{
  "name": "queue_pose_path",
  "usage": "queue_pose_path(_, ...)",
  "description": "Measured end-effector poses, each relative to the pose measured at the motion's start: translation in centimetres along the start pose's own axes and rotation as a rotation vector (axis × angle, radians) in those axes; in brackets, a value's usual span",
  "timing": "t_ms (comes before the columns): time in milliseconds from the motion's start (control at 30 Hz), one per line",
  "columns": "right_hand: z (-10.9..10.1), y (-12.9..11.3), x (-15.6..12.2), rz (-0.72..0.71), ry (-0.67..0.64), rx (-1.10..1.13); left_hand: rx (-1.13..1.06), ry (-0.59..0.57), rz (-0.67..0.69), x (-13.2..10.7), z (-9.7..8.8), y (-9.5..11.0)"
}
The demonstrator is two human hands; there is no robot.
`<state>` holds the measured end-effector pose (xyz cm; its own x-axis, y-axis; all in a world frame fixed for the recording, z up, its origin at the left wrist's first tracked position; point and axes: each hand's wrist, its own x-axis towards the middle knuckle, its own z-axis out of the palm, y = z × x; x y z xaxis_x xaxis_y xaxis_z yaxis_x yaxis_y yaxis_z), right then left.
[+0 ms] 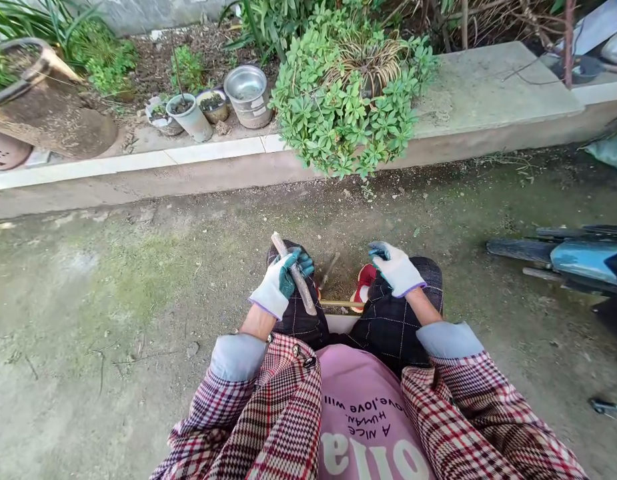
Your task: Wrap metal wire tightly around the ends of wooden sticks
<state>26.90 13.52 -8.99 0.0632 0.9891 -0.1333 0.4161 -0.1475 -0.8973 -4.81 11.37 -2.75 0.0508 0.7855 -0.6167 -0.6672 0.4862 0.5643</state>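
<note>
My left hand [283, 277], in a white glove with a green coated palm, is closed round a short, pale, rough stick [302, 288]. The stick slants above my left knee, with both ends sticking out of the grip. Over my right knee is my right hand [394, 267] in a matching glove. Its fingers are loosely bent and apart, and I see nothing in them. Between my legs another thin stick [330, 269] lies near the ground. A narrow yellowish bar [342, 304] crosses there, just in front of a pale edge [341, 324], partly hidden by my legs.
A low ledge [213, 167] runs across the back, carrying a metal pot [247, 99], small planters [189, 117] and a leafy plant [338, 113]. A large tilted planter [43, 110] stands left. On the right is a blue and black object [583, 260] on mossy concrete [113, 280].
</note>
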Motion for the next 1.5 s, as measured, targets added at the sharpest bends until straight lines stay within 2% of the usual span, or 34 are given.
queue_pose_path(100,1.3,-0.6,-0.7,0.038,-0.102,0.05,0.01,-0.001,-0.036,0.6,0.1,-0.7)
queue_pose_path(200,3.3,-1.6,-1.3,0.035,-0.205,0.124,0.014,-0.075,-0.06,0.4,0.8,-1.3)
queue_pose_path(300,5.8,-3.2,-1.9,-0.058,-0.409,0.242,0.037,-0.181,-0.065,-0.2,2.3,-1.6)
queue_pose_path(367,7.2,-4.3,-2.1,-0.117,-0.534,0.23,0.069,-0.256,-0.074,-0.4,3.3,-1.5)
queue_pose_path(433,7.8,-5.3,-1.9,-0.141,-0.593,0.214,0.105,-0.298,-0.082,-0.2,4.3,-1.3)
queue_pose_path(500,7.6,-5.8,-1.3,-0.153,-0.569,0.217,0.16,-0.265,-0.042,0.6,5.0,-0.8)
queue_pose_path(567,6.7,-6.1,-0.1,-0.129,-0.512,0.225,0.256,-0.197,0.061,1.9,5.7,-0.1)
queue_pose_path(600,6.1,-6.3,0.7,-0.071,-0.472,0.25,0.326,-0.166,0.111,2.7,6.0,0.2)
queue_pose_path(700,4.4,-7.3,3.9,-0.031,-0.407,0.247,0.54,-0.11,0.199,5.7,7.2,1.4)
queue_pose_path(800,3.3,-9.0,8.0,-0.021,-0.312,0.212,0.575,-0.096,0.166,9.3,8.7,2.8)
queue_pose_path(900,2.8,-10.0,12.1,-0.124,-0.207,0.16,0.458,-0.144,0.111,13.1,10.3,4.7)
queue_pose_path(967,2.7,-9.7,14.4,-0.162,-0.174,0.143,0.409,-0.182,0.116,15.6,11.2,5.7)
queue_pose_path(1033,2.7,-8.7,16.1,-0.145,-0.158,0.125,0.46,-0.173,0.131,17.8,11.5,6.2)
queue_pose_path(1100,3.0,-7.5,17.1,-0.162,-0.173,0.07,0.654,-0.121,0.162,19.4,11.2,6.0)
queue_pose_path(1167,3.5,-6.5,17.7,-0.222,-0.238,-0.043,1.015,-0.084,0.27,20.5,10.5,5.1)
queue_pose_path(1233,3.8,-5.7,18.0,-0.273,-0.313,-0.192,1.438,-0.153,0.407,20.9,10.0,4.1)
queue_pose_path(1267,3.9,-5.3,18.2,-0.286,-0.337,-0.267,1.603,-0.206,0.415,21.0,9.9,3.6)
queue_pose_path(1333,3.6,-4.6,18.6,-0.273,-0.35,-0.368,1.883,-0.369,0.267,20.8,10.0,2.9)
queue_pose_path(1400,2.8,-4.1,19.2,-0.232,-0.367,-0.387,2.0,-0.585,0.114,20.4,10.4,2.7)
queue_pose_path(1467,1.8,-3.9,19.8,-0.188,-0.412,-0.328,1.946,-0.749,0.017,19.8,11.0,3.0)
queue_pose_path(1500,1.2,-3.9,20.0,-0.163,-0.44,-0.272,1.873,-0.792,-0.026,19.3,11.2,3.3)
